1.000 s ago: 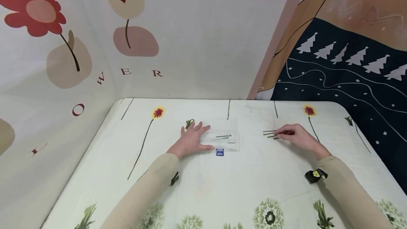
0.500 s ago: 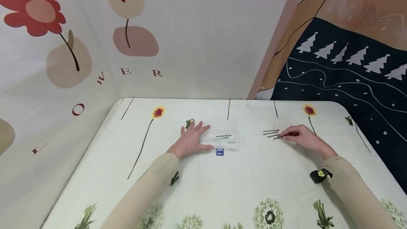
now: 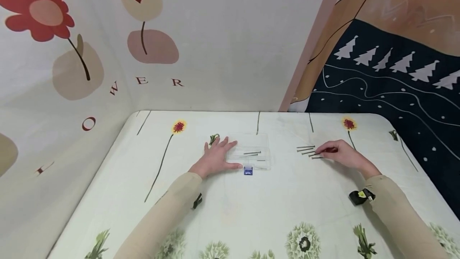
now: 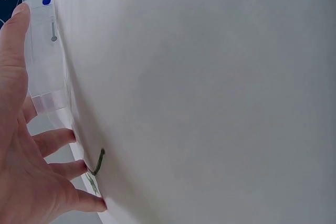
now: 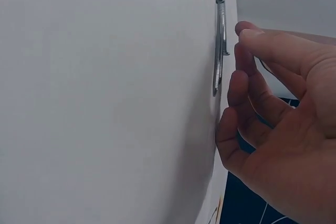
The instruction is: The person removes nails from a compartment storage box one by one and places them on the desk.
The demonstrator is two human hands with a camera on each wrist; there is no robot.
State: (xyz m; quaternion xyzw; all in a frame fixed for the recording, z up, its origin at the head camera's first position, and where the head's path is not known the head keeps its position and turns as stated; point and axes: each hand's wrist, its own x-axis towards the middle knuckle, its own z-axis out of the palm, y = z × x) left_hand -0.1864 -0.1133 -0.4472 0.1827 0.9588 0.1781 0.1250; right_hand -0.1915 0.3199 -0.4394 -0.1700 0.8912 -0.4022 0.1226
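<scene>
A clear plastic box (image 3: 266,165) with a blue latch (image 3: 248,170) lies on the table, several metal screws (image 3: 252,153) inside. My left hand (image 3: 214,157) spans the box's left end, fingers straight and spread; its thumb lies along the box in the left wrist view. Several longer screws (image 3: 305,150) lie roughly side by side on the cloth to the right. Just over their right ends is my right hand (image 3: 339,154), fingers loosely curled, thumb and index tips close together. In the right wrist view the nearest screws (image 5: 219,45) stand slightly apart from those fingertips.
A white cloth (image 3: 258,207) printed with flowers and stems covers the table. Behind it hangs a patterned backdrop (image 3: 223,51), with a dark tree-printed part on the right. Each wrist wears a black camera mount, such as the right one (image 3: 359,197).
The right hand has drawn back a little to the right over the second. The nearest loose screw has turned more level and lies freer of the fingers. The left hand has not moved.
</scene>
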